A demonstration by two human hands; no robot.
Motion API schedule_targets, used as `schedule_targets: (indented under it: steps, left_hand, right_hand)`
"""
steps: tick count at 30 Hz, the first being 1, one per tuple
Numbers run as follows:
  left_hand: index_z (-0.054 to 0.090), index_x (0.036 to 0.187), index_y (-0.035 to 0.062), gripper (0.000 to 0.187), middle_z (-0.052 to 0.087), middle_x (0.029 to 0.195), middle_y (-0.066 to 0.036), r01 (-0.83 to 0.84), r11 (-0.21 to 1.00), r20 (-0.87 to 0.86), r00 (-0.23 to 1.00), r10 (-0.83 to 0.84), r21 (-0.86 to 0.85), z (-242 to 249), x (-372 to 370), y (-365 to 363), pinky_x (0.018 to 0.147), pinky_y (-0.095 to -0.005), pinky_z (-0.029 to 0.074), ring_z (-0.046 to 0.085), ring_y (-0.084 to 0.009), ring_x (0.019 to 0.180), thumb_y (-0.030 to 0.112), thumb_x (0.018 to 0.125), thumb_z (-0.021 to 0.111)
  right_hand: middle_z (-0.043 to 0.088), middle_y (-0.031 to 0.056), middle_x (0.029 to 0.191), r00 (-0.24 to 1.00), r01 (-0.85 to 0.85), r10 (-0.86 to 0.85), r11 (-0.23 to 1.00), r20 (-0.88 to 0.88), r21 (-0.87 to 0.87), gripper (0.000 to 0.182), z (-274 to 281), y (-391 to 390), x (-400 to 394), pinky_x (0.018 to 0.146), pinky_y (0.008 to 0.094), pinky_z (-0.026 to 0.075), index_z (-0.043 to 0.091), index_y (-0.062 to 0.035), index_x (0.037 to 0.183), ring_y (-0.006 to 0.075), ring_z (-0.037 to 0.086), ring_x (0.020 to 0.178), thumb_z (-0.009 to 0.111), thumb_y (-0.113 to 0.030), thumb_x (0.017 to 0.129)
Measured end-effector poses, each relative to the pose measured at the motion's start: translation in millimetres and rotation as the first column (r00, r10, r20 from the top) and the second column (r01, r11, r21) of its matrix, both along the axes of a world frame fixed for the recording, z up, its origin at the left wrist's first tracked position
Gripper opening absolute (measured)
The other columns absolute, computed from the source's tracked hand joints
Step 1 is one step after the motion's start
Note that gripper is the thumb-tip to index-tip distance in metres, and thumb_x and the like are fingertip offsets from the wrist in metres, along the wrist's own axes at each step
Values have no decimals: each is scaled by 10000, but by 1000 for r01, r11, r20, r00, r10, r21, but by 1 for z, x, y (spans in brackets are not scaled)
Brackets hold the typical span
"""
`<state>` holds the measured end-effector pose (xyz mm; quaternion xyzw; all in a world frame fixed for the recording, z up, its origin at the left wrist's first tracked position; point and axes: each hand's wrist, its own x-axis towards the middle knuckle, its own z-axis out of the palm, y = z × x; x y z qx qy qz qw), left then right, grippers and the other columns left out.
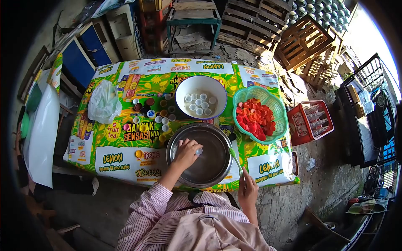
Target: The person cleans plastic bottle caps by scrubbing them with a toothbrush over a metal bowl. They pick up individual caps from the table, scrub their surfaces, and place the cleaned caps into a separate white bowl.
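Over the left part of a metal basin (213,173) is my left hand (187,152), its fingers closed on a small clear-white cap (199,151). My right hand (248,187) grips the lower end of a green brush (235,158), whose head rests near the basin's right rim. Behind the basin stands a white bowl (184,90) holding several white caps (200,104). To its right, a green plastic basket (279,109) is filled with red caps (255,119). Loose caps of several colours (163,113) lie left of the bowl.
A clear plastic bag (104,101) lies at the left on the patterned table cover (109,144). Past the table's right edge stands a red crate (298,125) of bottles. Wooden pallets (255,23) and a green-framed stool (194,16) are behind the table.
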<state>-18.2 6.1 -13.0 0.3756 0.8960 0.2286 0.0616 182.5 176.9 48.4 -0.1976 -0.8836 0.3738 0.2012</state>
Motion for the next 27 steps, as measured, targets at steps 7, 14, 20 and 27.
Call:
schedule_targets:
  steps: [7, 14, 20, 27]
  left_hand:
    - [599, 1046, 107, 426, 590, 979, -42, -73, 996, 29, 997, 72, 60, 3, 4, -9, 850, -367, 356, 545, -242, 954, 76, 639, 721]
    - [528, 1161, 34, 538, 607, 929, -100, -203, 840, 369, 929, 3, 503, 13, 14, -9, 771, -325, 509, 622, -232, 882, -2, 652, 699]
    - [381, 1273, 28, 681, 595, 915, -104, -288, 785, 437, 899, 24, 549, 20, 26, -10, 796, -313, 509, 628, -215, 909, -18, 673, 699]
    - [278, 1270, 42, 683, 509, 1037, -125, -356, 625, 552, 821, -145, 695, 3, 21, -11, 840, -307, 506, 600, -224, 988, -41, 713, 665]
  right_hand:
    - [596, 131, 760, 996, -87, 88, 995, 25, -42, 365, 2, -5, -2, 474, 316, 406, 545, -90, 1221, 197, 529, 500, 543, -39, 859]
    - [591, 153, 772, 975, -196, 195, 981, 107, -2, 435, -10, -9, -18, 496, 398, 431, 484, -150, 1290, 310, 583, 595, 540, -80, 864]
    - [563, 146, 718, 918, -363, 346, 930, 197, 59, 494, -12, -16, -34, 493, 434, 451, 448, -216, 1323, 331, 575, 567, 520, -73, 855]
    - [617, 238, 824, 899, -367, 384, 923, 208, -116, 443, 6, -15, -41, 572, 405, 471, 493, -130, 1289, 378, 609, 661, 526, -30, 858]
